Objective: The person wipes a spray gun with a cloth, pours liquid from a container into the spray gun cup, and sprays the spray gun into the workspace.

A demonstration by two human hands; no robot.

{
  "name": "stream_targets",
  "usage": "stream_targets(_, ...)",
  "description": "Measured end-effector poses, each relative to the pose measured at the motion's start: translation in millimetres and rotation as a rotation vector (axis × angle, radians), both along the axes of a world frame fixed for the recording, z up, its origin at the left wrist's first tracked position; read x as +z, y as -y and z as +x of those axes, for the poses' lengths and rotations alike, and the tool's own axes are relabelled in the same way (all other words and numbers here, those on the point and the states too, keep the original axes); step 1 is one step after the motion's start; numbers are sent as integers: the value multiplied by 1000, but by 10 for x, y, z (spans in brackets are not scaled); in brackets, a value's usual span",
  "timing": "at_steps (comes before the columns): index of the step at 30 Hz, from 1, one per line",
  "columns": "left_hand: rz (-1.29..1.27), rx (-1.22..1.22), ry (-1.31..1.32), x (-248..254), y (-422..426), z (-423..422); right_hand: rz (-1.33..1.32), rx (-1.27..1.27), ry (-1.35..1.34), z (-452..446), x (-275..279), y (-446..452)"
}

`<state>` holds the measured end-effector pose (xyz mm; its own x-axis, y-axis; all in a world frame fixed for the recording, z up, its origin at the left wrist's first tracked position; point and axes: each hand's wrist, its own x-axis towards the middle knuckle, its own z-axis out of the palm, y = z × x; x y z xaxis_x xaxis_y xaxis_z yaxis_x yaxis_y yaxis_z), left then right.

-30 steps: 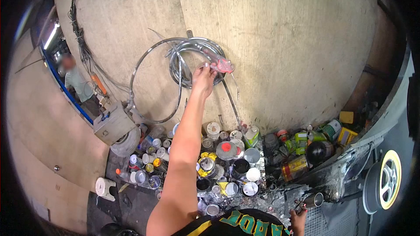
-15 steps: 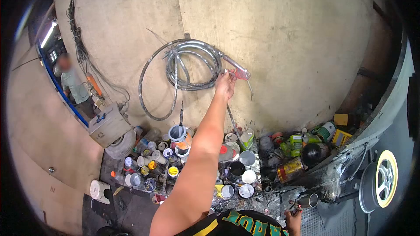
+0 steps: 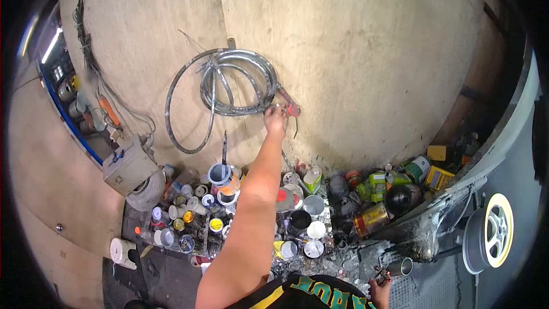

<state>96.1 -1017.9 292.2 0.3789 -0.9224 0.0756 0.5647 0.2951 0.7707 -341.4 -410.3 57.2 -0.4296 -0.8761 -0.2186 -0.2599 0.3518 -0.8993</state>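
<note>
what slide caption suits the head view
Left hand at a red tool beside a coiled hose, above crowded containers.

Coiled hose (image 3: pixel 235 111) on wall (image 3: pixel 354 51), cans (image 3: pixel 299 221) below; stool (image 3: pixel 122 252) left, wheel (image 3: pixel 498 231) right.

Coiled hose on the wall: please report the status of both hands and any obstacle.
Left hand at the red-ended fitting, grip unclear. Right hand holding metal-cupped tool. Coiled hose hung on wall; no obstacle visible at left hand.

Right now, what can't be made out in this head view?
Head view:
Left hand: whether it grips the red-ended piece; too small.
Anything behind the left arm: hidden by it.
Right hand, holding the metal-cupped tool: forearm cut off by bottom edge.
Print on yellow can: too small.
</note>
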Motion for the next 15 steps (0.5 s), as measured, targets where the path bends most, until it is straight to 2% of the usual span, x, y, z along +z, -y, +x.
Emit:
stream_targets(2, 36, 78, 57, -22, 59, -49, 103, -168, 165, 324, 673, 182)
stream_targets(3, 67, 152, 117, -30, 75, -88, 43, -152, 145, 278, 553, 190)
stream_targets(7, 48, 281, 104, 0, -1, -236, 84, -104, 74, 251, 460, 256)
stream_targets(9, 138, 297, 266, -53, -36, -256, 53, -82, 94, 315, 567, 278)
stream_targets(10, 137, 294, 268, -83, -61, -260, 23, -60, 115, 332, 601, 279)
stream_targets(12, 182, 124, 139, -204, -49, -231, 23, -63, 107, 335, 572, 256)
stream_targets(13, 182, 125, 144, -436, 134, -203, 23, -63, 99, 343, 540, 247)
stream_targets(14, 167, 325, 336, -799, 422, -165, 24, -63, 105, 315, 455, 223)
stream_targets(15, 155, 421, 435, -882, 448, -142, 38, -49, 86, 278, 376, 194)
